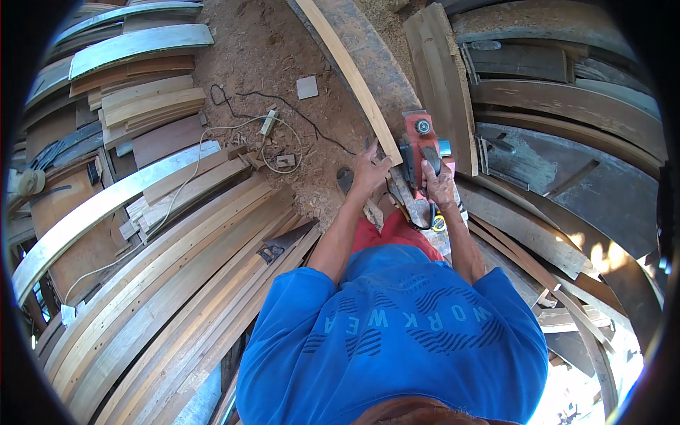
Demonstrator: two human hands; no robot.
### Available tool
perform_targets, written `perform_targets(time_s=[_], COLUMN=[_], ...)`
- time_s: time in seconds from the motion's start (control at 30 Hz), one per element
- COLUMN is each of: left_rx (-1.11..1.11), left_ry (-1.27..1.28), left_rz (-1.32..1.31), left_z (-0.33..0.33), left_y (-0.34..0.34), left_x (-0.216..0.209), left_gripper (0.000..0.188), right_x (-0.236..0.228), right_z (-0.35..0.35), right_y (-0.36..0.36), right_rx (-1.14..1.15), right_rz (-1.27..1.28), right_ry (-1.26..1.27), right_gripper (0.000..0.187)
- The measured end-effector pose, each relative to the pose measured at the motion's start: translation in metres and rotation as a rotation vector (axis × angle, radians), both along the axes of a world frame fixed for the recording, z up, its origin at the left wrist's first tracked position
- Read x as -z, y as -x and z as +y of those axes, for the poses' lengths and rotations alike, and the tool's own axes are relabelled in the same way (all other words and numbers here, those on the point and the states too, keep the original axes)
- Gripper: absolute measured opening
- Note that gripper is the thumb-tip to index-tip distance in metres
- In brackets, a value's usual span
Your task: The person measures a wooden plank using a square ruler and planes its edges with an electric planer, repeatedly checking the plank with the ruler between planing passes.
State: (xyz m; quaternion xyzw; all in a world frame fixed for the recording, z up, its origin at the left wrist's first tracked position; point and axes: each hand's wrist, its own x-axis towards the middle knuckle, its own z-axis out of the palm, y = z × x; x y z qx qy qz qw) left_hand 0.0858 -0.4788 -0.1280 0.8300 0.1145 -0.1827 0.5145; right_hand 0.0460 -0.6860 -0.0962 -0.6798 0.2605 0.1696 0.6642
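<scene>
The right hand (440, 187) grips, apparently from above, a red planer (416, 142).

The long, narrow wooden strip (358, 74) is pale tan; the handheld power planer (415, 129) is red with a black handle (430, 157). Near, the short-sleeved shirt (397, 340) is bright blue with dark striped patches; the far floor (244, 53) is brown.

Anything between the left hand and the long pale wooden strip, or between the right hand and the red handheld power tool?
Nothing visible. The left hand is at the near end of the long pale wooden strip, apparently touching it; the right hand directly grips the red handheld power tool.
</scene>
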Motion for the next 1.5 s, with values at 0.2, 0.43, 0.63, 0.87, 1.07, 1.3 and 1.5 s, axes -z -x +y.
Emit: perform_targets(time_s=[0.2,0.43,0.63,0.87,1.07,1.3,1.5], left_rx=[0.002,-0.567,-0.121,-0.108,-0.396,-0.473,-0.476], left_ry=[-0.047,0.218,0.074,-0.022,0.198,0.380,0.405], left_rz=[-0.137,-0.168,-0.416,-0.457,-0.125,-0.147,-0.182], left_z=[0.008,0.050,-0.025,-0.034,-0.031,-0.040,-0.037], left_y=[0.001,0.017,0.043,0.043,0.015,0.017,0.018], left_x=[0.004,-0.009,-0.101,-0.085,-0.027,-0.005,-0.004], left_gripper=[0.081,0.049,0.038,0.052,0.053,0.054,0.051], right_x=[-0.002,-0.093,-0.103,-0.113,-0.070,-0.028,-0.014], right_z=[-0.004,0.003,0.070,-0.020,-0.127,-0.156,-0.152], right_y=[-0.003,-0.008,-0.021,-0.067,-0.118,-0.134,-0.144], right_rx=[-0.105,-0.344,-0.312,0.002,-0.121,-0.183,-0.216], right_rz=[0.009,-0.134,-0.352,-0.337,-0.246,-0.158,-0.133], right_ry=[0.141,0.421,0.143,0.008,0.037,-0.034,-0.003], right_gripper=[0.043,0.045,0.032,0.021,0.026,0.024,0.022])
